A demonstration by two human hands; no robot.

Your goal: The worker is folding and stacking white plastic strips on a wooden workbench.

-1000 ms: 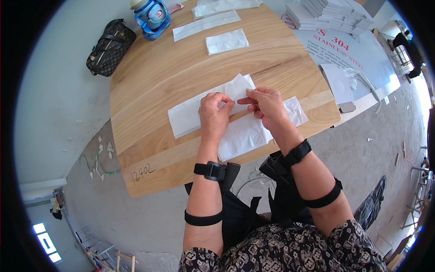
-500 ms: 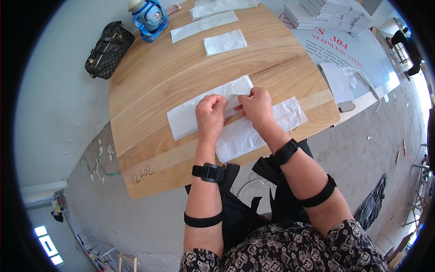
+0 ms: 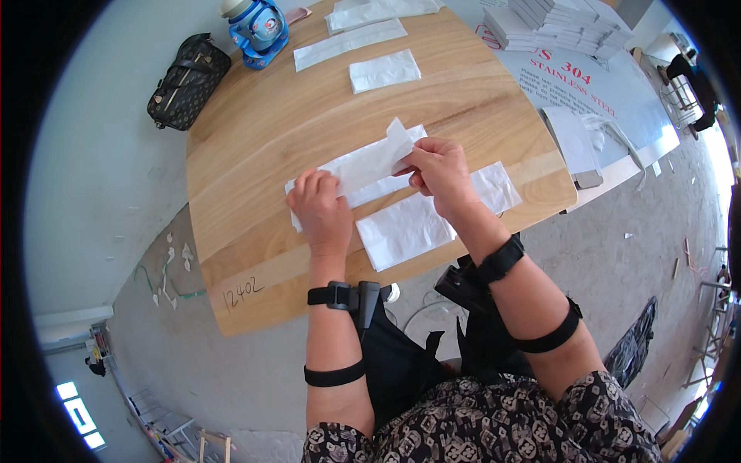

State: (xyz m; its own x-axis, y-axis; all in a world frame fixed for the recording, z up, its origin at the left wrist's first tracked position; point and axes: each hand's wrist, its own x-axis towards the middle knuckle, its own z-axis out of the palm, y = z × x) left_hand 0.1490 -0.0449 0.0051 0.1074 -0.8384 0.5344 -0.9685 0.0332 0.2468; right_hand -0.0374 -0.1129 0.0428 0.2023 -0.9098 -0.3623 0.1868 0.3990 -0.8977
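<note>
A thin white sheet point(image 3: 364, 165), perhaps a flat plastic bag, is stretched between my hands, its far right corner standing up. My right hand point(image 3: 444, 174) pinches it near the right end. At the other end the fingers of my left hand point(image 3: 320, 210) curl over it; their tips are partly hidden. Beneath lies a long white stack point(image 3: 384, 188) of similar sheets, partly covered. Closer to me, a second white stack point(image 3: 405, 231) rests near the table's front edge, partly under my right hand and wrist.
The wooden table point(image 3: 255, 208) also bears a small white folded piece point(image 3: 384, 71) and long white strips point(image 3: 351, 44) farther back. A blue bottle point(image 3: 258, 35) and a dark patterned handbag point(image 3: 189, 81) are at the far left. Stacked white boxes point(image 3: 567, 27) stand on a side table at the right.
My left hand has moved left, away from my right hand. The sheet is now lifted and spread between them; before, both hands were close together over the stack's right part.
</note>
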